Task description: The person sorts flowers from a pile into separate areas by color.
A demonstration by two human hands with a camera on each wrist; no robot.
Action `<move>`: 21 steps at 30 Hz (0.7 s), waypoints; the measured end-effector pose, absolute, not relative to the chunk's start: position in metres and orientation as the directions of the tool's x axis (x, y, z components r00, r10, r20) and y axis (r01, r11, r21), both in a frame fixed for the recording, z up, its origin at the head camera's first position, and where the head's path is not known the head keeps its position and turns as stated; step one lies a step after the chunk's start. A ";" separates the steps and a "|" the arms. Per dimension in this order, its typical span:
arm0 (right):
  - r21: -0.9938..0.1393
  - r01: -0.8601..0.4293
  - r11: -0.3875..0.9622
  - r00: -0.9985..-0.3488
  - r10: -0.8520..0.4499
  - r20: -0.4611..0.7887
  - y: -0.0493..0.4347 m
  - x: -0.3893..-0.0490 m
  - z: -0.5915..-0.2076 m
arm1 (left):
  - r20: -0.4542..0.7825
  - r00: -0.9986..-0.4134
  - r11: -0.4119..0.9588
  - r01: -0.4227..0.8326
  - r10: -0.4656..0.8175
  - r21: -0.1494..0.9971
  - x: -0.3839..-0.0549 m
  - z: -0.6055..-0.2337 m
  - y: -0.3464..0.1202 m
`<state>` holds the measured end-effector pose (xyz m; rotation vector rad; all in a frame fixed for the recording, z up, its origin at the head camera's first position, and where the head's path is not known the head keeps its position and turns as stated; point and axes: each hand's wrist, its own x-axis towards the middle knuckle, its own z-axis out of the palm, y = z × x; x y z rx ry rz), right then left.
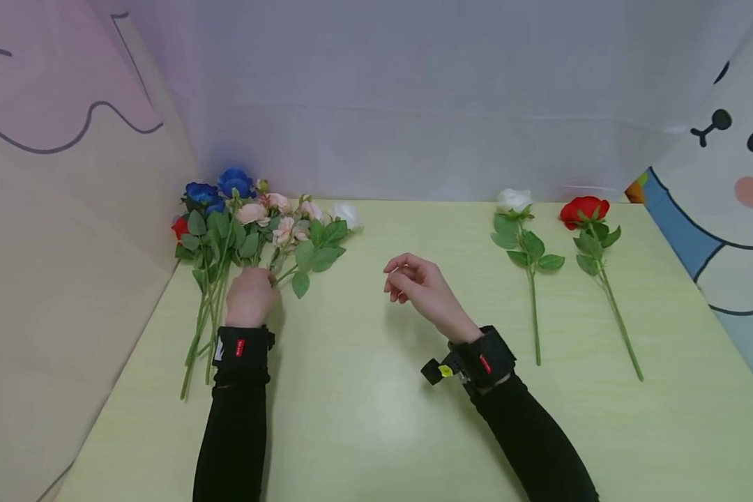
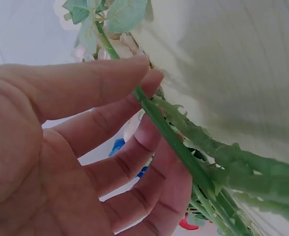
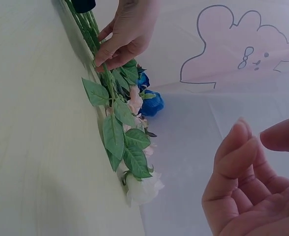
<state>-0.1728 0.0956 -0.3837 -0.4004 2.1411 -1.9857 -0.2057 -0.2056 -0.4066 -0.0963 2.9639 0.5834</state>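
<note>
My left hand (image 1: 249, 298) pinches the green stem (image 2: 107, 42) of a white rose (image 1: 346, 216) between thumb and forefinger, at the left of the table. This rose leans right, its leaves (image 1: 320, 255) spread over the pile. Around it lie blue roses (image 1: 235, 183), pink flowers (image 1: 252, 214) and a partly hidden red flower (image 1: 180, 227), their stems pointing toward me. In the left wrist view, several thorny stems (image 2: 262, 169) run past the fingers. Over the middle of the table, my right hand (image 1: 423, 287) hangs with loosely curled fingers and holds nothing.
On the right of the pale yellow table (image 1: 364, 432), a second white rose (image 1: 513, 201) and a red rose (image 1: 585, 210) lie apart, heads toward the back edge. A pale curtain (image 1: 414, 104) stands behind, with cartoon-printed cloth at both sides.
</note>
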 end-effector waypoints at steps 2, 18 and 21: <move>-0.995 -0.069 0.065 -0.945 -0.323 0.044 0.096 -0.172 -0.383 | -0.106 -0.993 0.925 -0.089 -0.053 0.369 -0.207 -0.408 -0.206; -0.996 -0.067 0.066 -0.943 -0.329 0.041 0.099 -0.172 -0.381 | 0.068 -0.998 0.877 0.030 -0.003 0.479 -0.201 -0.398 -0.198; -0.996 -0.068 0.062 -0.943 -0.330 0.044 0.099 -0.172 -0.380 | 0.108 -0.994 0.865 0.061 0.008 0.498 -0.201 -0.396 -0.196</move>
